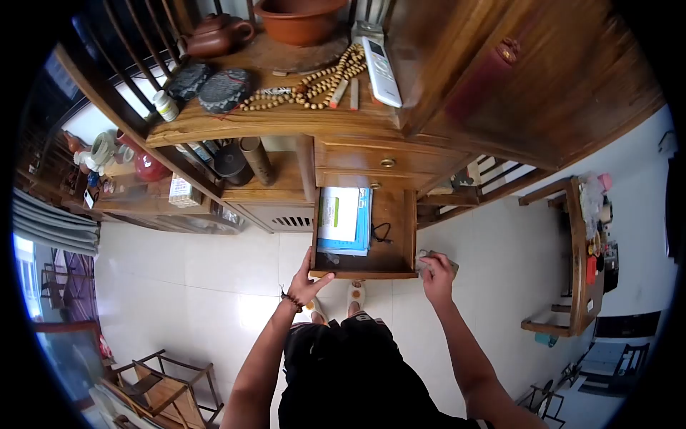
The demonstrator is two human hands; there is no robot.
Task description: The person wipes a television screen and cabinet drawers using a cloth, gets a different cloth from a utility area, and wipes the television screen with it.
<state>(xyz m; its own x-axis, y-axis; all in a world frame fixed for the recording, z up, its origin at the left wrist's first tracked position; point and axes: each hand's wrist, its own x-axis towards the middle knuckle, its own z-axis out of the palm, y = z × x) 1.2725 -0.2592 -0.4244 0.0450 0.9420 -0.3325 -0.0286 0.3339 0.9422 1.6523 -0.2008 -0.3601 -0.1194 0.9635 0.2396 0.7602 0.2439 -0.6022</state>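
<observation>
A wooden drawer is pulled out of the cabinet in front of me. My left hand grips its front left corner, thumb over the front edge and fingers along the outer side. At the front right corner, my right hand is closed on a crumpled greyish cloth, which lies against the drawer's outer right side. Inside the drawer are papers with a blue folder under them, a black cable and a small clear item at the front left, too blurred to name.
On the shelf above stand a clay teapot, a clay pot, bead strings and a white remote. A shut drawer sits above the open one. A wooden chair is lower left, a wooden table right.
</observation>
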